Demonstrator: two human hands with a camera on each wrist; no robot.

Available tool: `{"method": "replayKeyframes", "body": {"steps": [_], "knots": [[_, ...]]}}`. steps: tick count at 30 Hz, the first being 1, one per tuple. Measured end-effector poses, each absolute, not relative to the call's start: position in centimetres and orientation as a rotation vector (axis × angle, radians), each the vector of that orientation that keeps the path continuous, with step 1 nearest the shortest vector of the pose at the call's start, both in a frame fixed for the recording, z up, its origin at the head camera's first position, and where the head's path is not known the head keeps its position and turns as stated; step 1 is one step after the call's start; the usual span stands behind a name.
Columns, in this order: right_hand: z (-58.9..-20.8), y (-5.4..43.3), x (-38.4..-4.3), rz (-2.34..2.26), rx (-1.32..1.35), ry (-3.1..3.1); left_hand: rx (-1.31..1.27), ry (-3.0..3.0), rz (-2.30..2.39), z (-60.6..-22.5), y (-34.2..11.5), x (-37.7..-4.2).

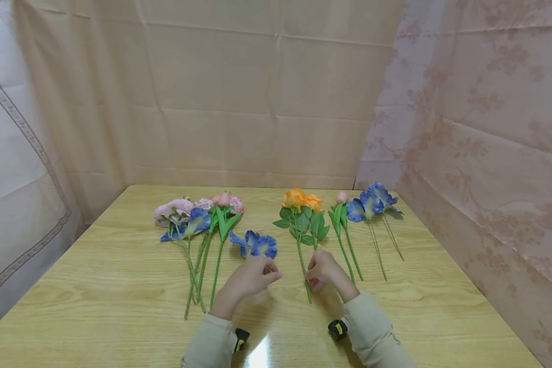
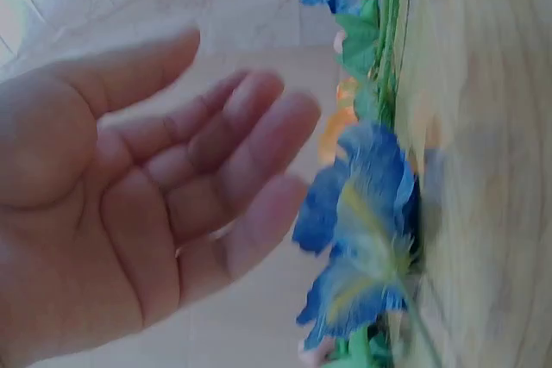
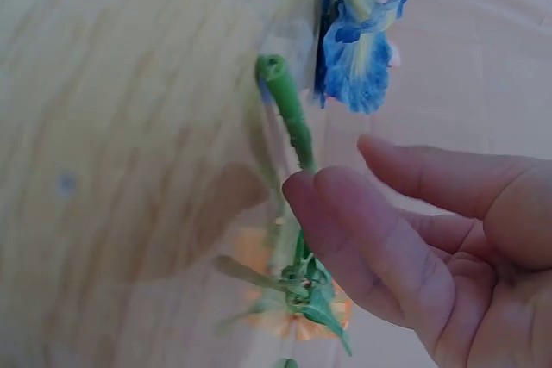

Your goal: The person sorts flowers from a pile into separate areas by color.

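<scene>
My left hand (image 1: 252, 277) hovers just in front of a blue artificial iris (image 1: 263, 246) lying mid-table. In the left wrist view its fingers are loosely bent, the thumb stands apart, and nothing is held. My right hand (image 1: 325, 271) is beside the stems of two orange roses (image 1: 295, 198) with green leaves. In the right wrist view the fingertips (image 3: 332, 187) lie at a green stem (image 3: 289, 109), with the thumb away from it; whether they touch cannot be told. The lower part of one rose stem is hidden behind that hand.
Left of centre lies a bunch of pink flowers (image 1: 177, 207), another blue iris (image 1: 198, 221) and a pink tulip (image 1: 222, 199), stems crossing. To the right are another pink tulip (image 1: 342, 197) and blue irises (image 1: 371, 202). Curtains hang behind the wooden table (image 1: 133, 286).
</scene>
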State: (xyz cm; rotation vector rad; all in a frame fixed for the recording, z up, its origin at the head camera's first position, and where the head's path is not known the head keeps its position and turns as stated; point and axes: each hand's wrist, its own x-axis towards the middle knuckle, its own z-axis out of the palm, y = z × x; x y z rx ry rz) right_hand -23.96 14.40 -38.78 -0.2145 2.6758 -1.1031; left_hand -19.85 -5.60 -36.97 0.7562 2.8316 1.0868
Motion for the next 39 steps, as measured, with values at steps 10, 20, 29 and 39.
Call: {"method": "replayKeyframes", "body": {"steps": [10, 20, 29, 39], "knots": [[-38.0, 14.2, -23.3, -1.052, -0.268, 2.731, 0.196, 3.164, 0.875, -36.9, -8.4, -20.7], [-38.0, 13.8, -22.5, -1.013, -0.380, 2.730, 0.153, 3.130, 0.741, -37.8, -8.7, -21.3], [-38.2, 13.6, -22.1, -1.002, -0.414, 2.717, 0.110, 3.130, 0.640, -39.1, -8.6, -22.1], [-37.8, 13.3, -21.6, -0.988, -0.503, 2.704, 0.107, 3.112, 0.543, -39.4, -8.4, -22.2]]}}
